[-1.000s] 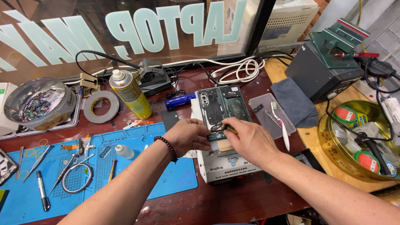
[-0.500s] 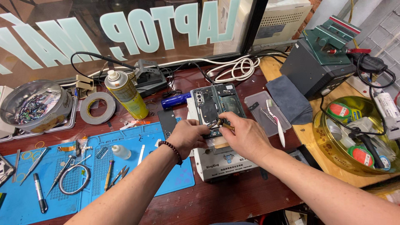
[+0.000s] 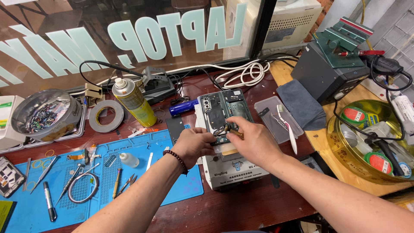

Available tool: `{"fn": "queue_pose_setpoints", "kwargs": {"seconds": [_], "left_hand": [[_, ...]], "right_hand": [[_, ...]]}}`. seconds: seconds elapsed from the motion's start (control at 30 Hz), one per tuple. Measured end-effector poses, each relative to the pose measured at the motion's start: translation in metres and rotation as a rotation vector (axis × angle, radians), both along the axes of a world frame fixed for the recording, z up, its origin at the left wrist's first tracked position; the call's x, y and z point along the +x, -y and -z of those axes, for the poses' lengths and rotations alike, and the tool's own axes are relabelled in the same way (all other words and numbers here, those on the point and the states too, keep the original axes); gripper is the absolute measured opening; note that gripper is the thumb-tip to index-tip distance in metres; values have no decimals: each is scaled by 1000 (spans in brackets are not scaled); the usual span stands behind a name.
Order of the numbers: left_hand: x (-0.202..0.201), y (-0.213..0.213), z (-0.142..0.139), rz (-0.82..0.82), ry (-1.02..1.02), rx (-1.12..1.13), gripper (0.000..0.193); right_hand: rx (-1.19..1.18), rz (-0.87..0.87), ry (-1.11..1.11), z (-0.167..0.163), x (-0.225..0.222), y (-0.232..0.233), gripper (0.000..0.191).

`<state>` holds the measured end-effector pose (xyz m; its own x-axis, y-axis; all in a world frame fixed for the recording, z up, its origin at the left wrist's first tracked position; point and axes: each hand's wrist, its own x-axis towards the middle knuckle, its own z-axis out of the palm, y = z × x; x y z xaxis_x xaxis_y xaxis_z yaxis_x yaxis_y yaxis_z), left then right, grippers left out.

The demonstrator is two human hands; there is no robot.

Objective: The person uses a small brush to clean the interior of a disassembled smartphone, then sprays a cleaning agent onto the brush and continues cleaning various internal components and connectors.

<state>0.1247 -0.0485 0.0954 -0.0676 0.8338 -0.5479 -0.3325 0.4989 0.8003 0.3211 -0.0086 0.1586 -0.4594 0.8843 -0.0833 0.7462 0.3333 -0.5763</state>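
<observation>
Both hands are meeting at the lower end of the opened dark smartphone with its back cover off (image 3: 225, 111), which is lying flat on the small white box-shaped heating pad machine (image 3: 235, 166) at the middle of the dark red wooden surface (image 3: 241, 211). The left hand (image 3: 194, 144) is curling its fingers against the phone's lower left edge. The right hand (image 3: 254, 140) is pinching a thin brown-handled tool (image 3: 235, 133) over the phone's bottom. The phone is showing a greenish inner frame and a camera cluster near its top left. Room is tight: a clear plastic tray with a white toothbrush (image 3: 280, 121) is sitting just right, a blue silicone work mat (image 3: 108, 181) is lying left, and a yellow spray can (image 3: 133, 101) is standing well apart.
</observation>
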Motion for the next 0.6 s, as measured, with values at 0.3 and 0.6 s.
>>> {"fn": "queue_pose_setpoints", "kwargs": {"seconds": [0.3, 0.6], "left_hand": [[-2, 3, -19, -3, -24, -128, 11], [-8, -9, 0, -45, -31, -90, 10]], "right_hand": [[-142, 320, -316, 34, 39, -48, 26], [-390, 326, -372, 52, 43, -58, 23]]}}
